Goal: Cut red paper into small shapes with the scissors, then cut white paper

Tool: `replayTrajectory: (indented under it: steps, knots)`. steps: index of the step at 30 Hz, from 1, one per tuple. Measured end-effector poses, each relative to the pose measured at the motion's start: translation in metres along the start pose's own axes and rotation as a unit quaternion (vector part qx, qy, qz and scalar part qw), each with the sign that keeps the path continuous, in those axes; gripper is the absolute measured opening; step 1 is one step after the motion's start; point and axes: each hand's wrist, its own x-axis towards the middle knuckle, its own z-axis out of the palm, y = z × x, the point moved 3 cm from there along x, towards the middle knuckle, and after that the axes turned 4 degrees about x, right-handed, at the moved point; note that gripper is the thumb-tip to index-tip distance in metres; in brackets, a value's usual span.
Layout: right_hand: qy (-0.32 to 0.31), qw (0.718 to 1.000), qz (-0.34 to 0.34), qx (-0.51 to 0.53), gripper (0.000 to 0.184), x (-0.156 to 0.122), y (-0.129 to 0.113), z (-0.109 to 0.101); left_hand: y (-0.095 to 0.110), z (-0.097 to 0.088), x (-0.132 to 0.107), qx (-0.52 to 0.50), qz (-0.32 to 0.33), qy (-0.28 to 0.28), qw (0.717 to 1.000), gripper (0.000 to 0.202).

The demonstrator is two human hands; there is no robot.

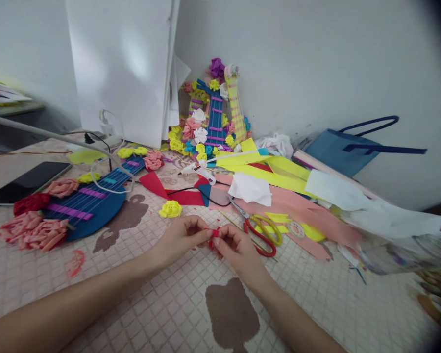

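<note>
A small red paper flower is pinched between the fingertips of both hands, just above the table. My left hand grips its left side, and my right hand holds the other side; the fingers hide much of it. Close to my right hand lie scissors with one red and one yellow handle loop. A yellow paper flower sits beyond my left hand. Behind it are a red paper strip and a white glue gun.
To the left lie a blue guitar-shaped craft with paper flowers and a black phone. Finished flowered crafts lean on the wall. Yellow paper, pink paper and a blue bag spread across the right.
</note>
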Motion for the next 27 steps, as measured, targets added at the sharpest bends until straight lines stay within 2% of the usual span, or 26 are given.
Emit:
replayTrajectory:
  steps: [7,12,20,24,27]
  knots:
    - [-0.016,1.000,-0.001,0.020,0.020,0.0012,-0.0037,0.0012,0.0029,-0.0019,0.0009,0.001,0.007,0.024,1.000,0.023]
    - [0.005,0.999,-0.027,-0.030,0.020,0.0008,-0.0036,0.0015,0.0027,-0.0021,0.0010,0.013,0.007,0.033,0.999,0.022]
    - [-0.010,1.000,0.008,-0.009,0.025,0.0020,0.0011,0.0025,0.0016,-0.0007,-0.0004,0.032,0.012,0.012,0.999,0.023]
    - [-0.027,0.999,0.018,-0.012,0.024,0.0011,0.0024,0.0025,0.0010,-0.0029,0.0011,0.007,-0.004,0.028,1.000,0.021]
    - [-0.025,1.000,-0.002,-0.012,0.022,0.0018,0.0002,0.0014,0.0014,-0.0052,0.0025,-0.004,-0.016,0.039,0.999,0.022]
